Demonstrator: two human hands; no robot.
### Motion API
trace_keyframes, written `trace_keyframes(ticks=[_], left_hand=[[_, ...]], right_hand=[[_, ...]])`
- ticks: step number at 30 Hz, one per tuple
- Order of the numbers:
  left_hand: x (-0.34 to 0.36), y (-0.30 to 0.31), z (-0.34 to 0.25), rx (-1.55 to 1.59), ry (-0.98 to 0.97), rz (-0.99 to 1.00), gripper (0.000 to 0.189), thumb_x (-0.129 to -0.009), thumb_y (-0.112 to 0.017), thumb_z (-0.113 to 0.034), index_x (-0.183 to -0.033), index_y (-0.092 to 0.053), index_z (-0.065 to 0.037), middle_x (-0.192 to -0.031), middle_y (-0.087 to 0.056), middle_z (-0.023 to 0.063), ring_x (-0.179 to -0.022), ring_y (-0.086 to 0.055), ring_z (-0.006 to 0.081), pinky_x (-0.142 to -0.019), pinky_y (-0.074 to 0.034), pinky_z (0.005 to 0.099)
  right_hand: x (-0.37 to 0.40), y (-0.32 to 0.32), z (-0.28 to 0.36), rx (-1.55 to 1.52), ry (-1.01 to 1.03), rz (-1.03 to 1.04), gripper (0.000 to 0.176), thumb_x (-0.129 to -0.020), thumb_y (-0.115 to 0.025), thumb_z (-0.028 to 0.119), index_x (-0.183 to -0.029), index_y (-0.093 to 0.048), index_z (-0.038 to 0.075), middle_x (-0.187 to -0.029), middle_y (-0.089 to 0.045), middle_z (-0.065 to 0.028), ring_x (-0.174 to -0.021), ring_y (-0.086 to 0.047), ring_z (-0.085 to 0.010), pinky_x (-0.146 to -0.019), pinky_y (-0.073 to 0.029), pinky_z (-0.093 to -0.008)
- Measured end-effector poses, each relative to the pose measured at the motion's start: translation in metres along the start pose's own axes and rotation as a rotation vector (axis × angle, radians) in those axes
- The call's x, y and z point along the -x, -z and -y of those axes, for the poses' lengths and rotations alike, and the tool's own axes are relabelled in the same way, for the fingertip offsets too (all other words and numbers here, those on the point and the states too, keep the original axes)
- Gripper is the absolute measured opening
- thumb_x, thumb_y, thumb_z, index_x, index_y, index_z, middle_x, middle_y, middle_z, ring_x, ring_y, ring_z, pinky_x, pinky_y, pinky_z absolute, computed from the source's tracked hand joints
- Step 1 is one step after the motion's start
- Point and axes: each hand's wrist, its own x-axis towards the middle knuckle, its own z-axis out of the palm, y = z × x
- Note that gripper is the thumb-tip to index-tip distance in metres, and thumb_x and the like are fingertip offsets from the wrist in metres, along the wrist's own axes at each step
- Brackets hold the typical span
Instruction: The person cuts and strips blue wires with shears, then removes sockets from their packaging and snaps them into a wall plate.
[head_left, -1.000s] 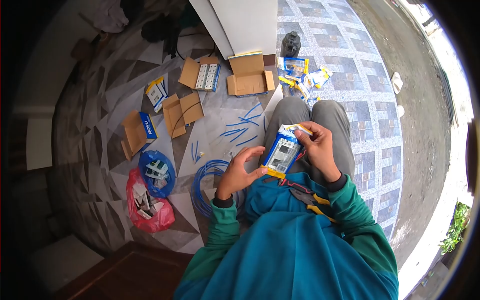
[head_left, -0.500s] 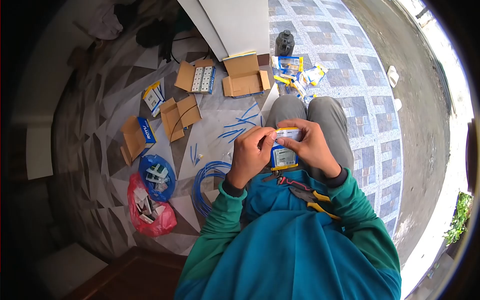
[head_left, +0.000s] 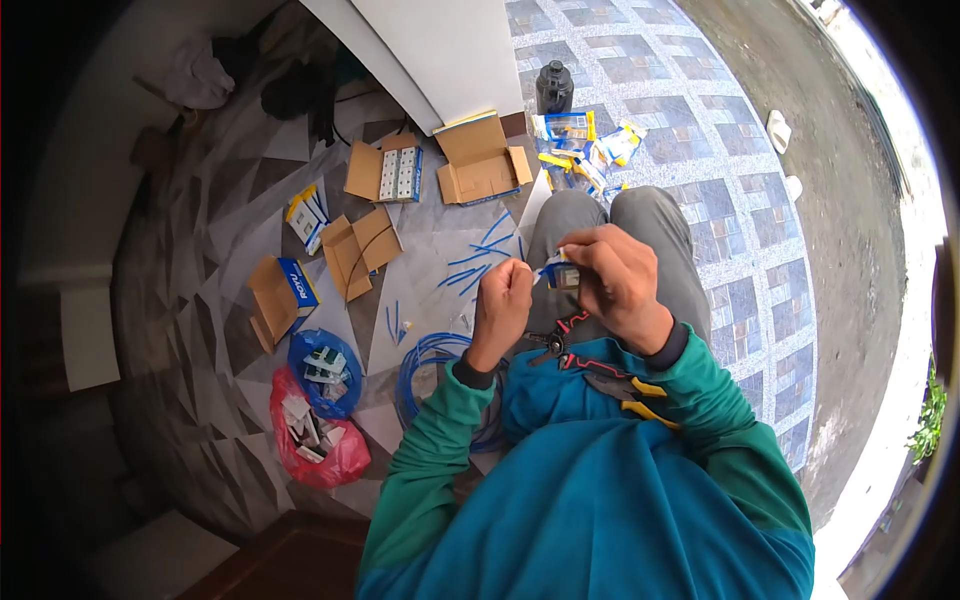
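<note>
Above my lap, my right hand grips a small blue, white and yellow packet, much of it hidden behind the fingers. My left hand is closed just left of the packet, its fingertips pinched near the packet's edge; what they hold is too small to name. On the teal cloth below lie red-handled pliers and yellow-handled pliers.
Opened cartons and cut blue wires lie on the floor ahead and left. A blue wire coil, blue bag and red bag are at left. Wrappers lie beside a dark bottle.
My hands have moved apart, the left one off the packet's face. The packet has turned and shows less of its front. More of the red-handled pliers shows.
</note>
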Motion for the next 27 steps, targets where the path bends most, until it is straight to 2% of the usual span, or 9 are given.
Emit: trace_keyframes(ticks=[4, 8, 12, 14, 16, 18, 21, 25, 27], left_hand=[[0.027, -0.020, 0.016, -0.170, -0.092, 0.049, 0.023, -0.087, -0.054, -0.011, -0.068, -0.049, 0.001, -0.052, -0.046, 0.0128, -0.045, -0.042, 0.0232, -0.047, -0.035, 0.0357], [-0.002, -0.010, 0.029, -0.007, -0.073, -0.231, 0.031, -0.090, -0.059, -0.017, -0.064, -0.052, 0.000, -0.050, -0.048, 0.0063, -0.044, -0.046, 0.0116, -0.044, -0.034, 0.0292], [-0.090, -0.036, 0.011, 0.018, -0.140, -0.235, 0.023, -0.088, -0.064, -0.020, -0.082, -0.062, 0.002, -0.060, -0.060, 0.0108, -0.055, -0.060, 0.0251, -0.055, -0.046, 0.0360], [-0.122, -0.056, 0.022, -0.196, -0.304, -0.276, 0.026, -0.088, -0.063, -0.020, -0.103, -0.061, 0.002, -0.090, -0.065, 0.0182, -0.083, -0.063, 0.0335, -0.075, -0.048, 0.0407], [-0.120, -0.055, -0.008, -0.131, -0.484, -0.063, 0.037, -0.091, -0.058, -0.020, -0.122, -0.054, 0.001, -0.127, -0.052, 0.0196, -0.113, -0.053, 0.0324, -0.094, -0.042, 0.0384], [-0.100, -0.062, -0.030, 0.731, -0.098, 0.405, 0.051, -0.092, -0.060, -0.024, -0.133, -0.044, 0.002, -0.126, -0.054, 0.0156, -0.111, -0.055, 0.0261, -0.095, -0.042, 0.0350], [-0.070, -0.062, -0.044, 1.224, 0.037, 0.872, 0.069, -0.089, -0.064, -0.030, -0.141, -0.030, 0.001, -0.128, -0.051, 0.0142, -0.114, -0.052, 0.0204, -0.096, -0.041, 0.0319], [-0.055, -0.067, -0.046, 0.556, -0.142, 0.310, 0.077, -0.084, -0.070, -0.031, -0.140, -0.028, 0.002, -0.129, -0.047, 0.0193, -0.118, -0.049, 0.0263, -0.096, -0.041, 0.0345], [-0.053, -0.073, -0.035, 0.434, -0.197, 0.170, 0.076, -0.084, -0.070, -0.031, -0.138, -0.029, 0.003, -0.128, -0.046, 0.0208, -0.116, -0.050, 0.0287, -0.096, -0.041, 0.0358]], right_hand=[[-0.019, 0.036, -0.033, -0.342, -0.485, -0.709, 0.008, -0.084, -0.065, -0.001, -0.089, -0.059, -0.002, -0.088, -0.067, -0.0096, -0.078, -0.062, -0.0117, -0.068, -0.049, -0.0232], [-0.013, 0.073, -0.064, -0.568, -0.462, -0.560, 0.011, -0.087, -0.067, 0.005, -0.090, -0.059, -0.002, -0.090, -0.067, -0.0084, -0.080, -0.060, -0.0085, -0.072, -0.049, -0.0224], [-0.003, 0.075, -0.067, -0.621, -0.502, -0.506, 0.013, -0.087, -0.067, 0.009, -0.090, -0.060, -0.002, -0.088, -0.068, -0.0089, -0.079, -0.060, -0.0085, -0.072, -0.048, -0.0210], [0.001, 0.074, -0.071, -0.660, -0.563, -0.449, 0.013, -0.087, -0.068, 0.008, -0.090, -0.060, -0.002, -0.088, -0.068, -0.0092, -0.079, -0.061, -0.0085, -0.072, -0.048, -0.0213], [0.001, 0.072, -0.073, -0.647, -0.607, -0.428, 0.013, -0.085, -0.069, 0.008, -0.090, -0.062, -0.001, -0.087, -0.068, -0.0080, -0.078, -0.062, -0.0081, -0.071, -0.048, -0.0209], [0.003, 0.067, -0.078, -0.707, -0.587, -0.382, 0.014, -0.085, -0.070, 0.009, -0.091, -0.062, -0.001, -0.087, -0.069, -0.0079, -0.078, -0.062, -0.0079, -0.071, -0.048, -0.0205], [0.001, 0.058, -0.075, -0.762, -0.637, -0.272, 0.018, -0.084, -0.072, 0.011, -0.091, -0.062, -0.002, -0.083, -0.067, -0.0061, -0.077, -0.061, -0.0079, -0.070, -0.048, -0.0205], [-0.002, 0.038, -0.063, -0.125, -0.522, -0.538, 0.025, -0.080, -0.075, 0.018, -0.087, -0.061, -0.002, -0.075, -0.061, -0.0014, -0.069, -0.059, -0.0078, -0.064, -0.048, -0.0224], [0.010, 0.041, -0.056, -0.358, -0.672, -0.358, 0.026, -0.080, -0.076, 0.018, -0.088, -0.062, -0.002, -0.075, -0.062, -0.0015, -0.068, -0.060, -0.0083, -0.063, -0.048, -0.0234]])
